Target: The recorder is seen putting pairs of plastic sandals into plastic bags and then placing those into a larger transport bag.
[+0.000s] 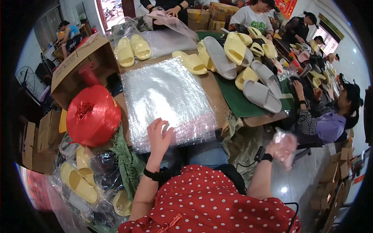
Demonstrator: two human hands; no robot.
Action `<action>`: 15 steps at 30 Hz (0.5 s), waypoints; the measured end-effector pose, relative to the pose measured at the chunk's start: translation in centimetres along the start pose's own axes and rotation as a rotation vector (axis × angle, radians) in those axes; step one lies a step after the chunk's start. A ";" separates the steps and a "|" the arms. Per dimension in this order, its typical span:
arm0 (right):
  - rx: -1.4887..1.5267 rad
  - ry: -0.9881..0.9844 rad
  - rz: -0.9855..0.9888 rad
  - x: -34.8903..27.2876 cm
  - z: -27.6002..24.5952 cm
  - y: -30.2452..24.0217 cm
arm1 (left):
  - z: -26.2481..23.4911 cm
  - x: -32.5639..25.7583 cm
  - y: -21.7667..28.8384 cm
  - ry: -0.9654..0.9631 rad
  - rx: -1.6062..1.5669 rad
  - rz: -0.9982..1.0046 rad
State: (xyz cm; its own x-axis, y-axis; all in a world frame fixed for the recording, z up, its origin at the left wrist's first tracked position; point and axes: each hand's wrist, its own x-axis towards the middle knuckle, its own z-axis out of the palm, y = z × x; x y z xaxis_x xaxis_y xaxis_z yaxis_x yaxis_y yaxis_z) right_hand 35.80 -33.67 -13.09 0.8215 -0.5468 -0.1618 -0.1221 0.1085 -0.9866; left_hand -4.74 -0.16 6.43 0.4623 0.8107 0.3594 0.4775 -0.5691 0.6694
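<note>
A thick stack of clear plastic bags (167,97) lies on the table in front of me. Over its near edge is my left hand (158,136), fingers apart and holding nothing; whether the fingertips touch the top bag I cannot tell. Out to the right, beyond the table's edge, my right hand (273,149) grips a clear bag with what look like pink slippers (285,149) inside, blurred by motion. Yellow slippers (190,62) rest just past the stack, and another yellow pair (133,49) sits at the far left of the table.
Yellow and grey slippers (262,95) pile up on a green mat (233,105) at the right. Left of me stand a red twine roll (93,114) and a cardboard box (83,66). Bagged slippers (79,182) heap below them. A person (330,120) sits at the right; others work farther off.
</note>
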 end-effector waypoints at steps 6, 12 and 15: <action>-0.215 -0.570 0.438 -16.6 4.0 6.2 | -0.5 0.4 -0.1 0.031 0.127 0.109; 0.198 -1.383 1.003 -5.7 0.1 16.2 | -0.1 1.9 0.4 0.017 0.018 0.133; -0.279 -1.013 0.897 -4.9 3.7 16.9 | -0.1 2.0 0.6 0.014 0.024 0.108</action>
State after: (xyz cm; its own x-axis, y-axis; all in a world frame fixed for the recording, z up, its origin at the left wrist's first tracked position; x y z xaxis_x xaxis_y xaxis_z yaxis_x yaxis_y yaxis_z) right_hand 31.79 -26.15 -28.86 0.4308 0.4706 -0.7700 -0.8273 -0.1350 -0.5453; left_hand -3.62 1.13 7.57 0.5019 0.7459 0.4379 0.4430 -0.6565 0.6105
